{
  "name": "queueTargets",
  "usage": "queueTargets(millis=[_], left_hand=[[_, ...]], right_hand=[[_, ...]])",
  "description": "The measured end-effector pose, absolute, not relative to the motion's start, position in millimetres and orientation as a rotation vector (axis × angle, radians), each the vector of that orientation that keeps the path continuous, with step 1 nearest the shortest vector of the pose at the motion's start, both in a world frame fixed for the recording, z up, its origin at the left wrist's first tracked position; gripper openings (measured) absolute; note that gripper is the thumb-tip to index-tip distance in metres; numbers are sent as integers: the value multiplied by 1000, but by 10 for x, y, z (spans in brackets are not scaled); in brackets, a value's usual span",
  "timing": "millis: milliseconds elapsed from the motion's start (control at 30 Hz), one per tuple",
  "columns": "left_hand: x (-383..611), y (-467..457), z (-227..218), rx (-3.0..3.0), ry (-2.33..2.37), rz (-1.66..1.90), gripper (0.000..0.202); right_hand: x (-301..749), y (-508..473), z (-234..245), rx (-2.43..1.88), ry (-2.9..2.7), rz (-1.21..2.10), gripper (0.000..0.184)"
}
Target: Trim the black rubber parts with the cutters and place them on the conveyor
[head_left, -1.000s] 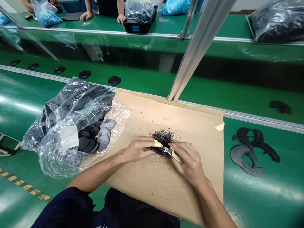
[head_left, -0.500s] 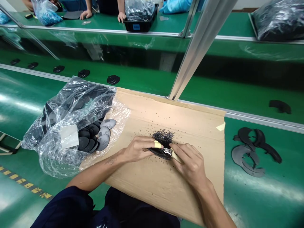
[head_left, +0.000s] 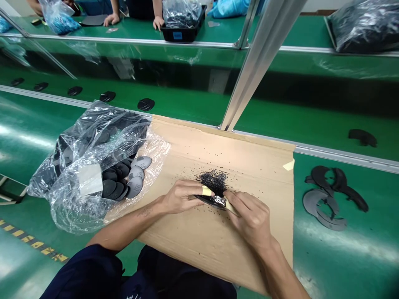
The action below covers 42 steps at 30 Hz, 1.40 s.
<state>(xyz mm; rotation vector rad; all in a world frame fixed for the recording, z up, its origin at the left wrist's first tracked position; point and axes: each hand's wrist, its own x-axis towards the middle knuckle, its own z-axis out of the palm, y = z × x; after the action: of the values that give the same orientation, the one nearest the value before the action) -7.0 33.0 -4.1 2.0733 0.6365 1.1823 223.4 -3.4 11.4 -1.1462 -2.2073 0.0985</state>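
Note:
My left hand (head_left: pixel 182 196) pinches a dark oval plastic part (head_left: pixel 209 201) against a brown cardboard sheet (head_left: pixel 249 166); its fingertip is wrapped in yellow tape. My right hand (head_left: pixel 251 218) is closed round a small tool with a pale handle and a metal tip (head_left: pixel 225 203), which touches the part's edge. Just beyond the hands lies a pile of black shavings (head_left: pixel 213 180). To the left, a clear plastic bag (head_left: pixel 90 162) spills several more grey and black oval parts (head_left: pixel 129 180).
Black curved scrap pieces (head_left: pixel 332 195) lie on the green bench to the right. Several dark parts (head_left: pixel 146 104) ride the green conveyor beyond. A slanted metal post (head_left: pixel 249 79) rises from the bench edge. Other people's hands (head_left: pixel 158 21) rest by a black tray (head_left: pixel 181 31) opposite.
My right hand has slid slightly left along the part's edge with the tool. The parts on the conveyor have drifted a little to the left.

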Motion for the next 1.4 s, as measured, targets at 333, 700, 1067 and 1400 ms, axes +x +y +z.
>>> queueTargets(millis=[333, 700, 1067, 1400], left_hand=[[-88, 357, 6, 2109, 637, 1148, 17], [-115, 378, 3, 2058, 850, 1052, 13], [-14, 307, -35, 1519, 887, 746, 48], [-5, 513, -28, 1359, 791, 432, 61]], right_hand=[[2229, -8, 8, -1242, -2139, 164, 29], [2209, 26, -30, -1286, -2009, 313, 33], [2114, -11, 78, -1138, -1762, 608, 12], [2183, 5, 30, -1021, -1795, 408, 12]])
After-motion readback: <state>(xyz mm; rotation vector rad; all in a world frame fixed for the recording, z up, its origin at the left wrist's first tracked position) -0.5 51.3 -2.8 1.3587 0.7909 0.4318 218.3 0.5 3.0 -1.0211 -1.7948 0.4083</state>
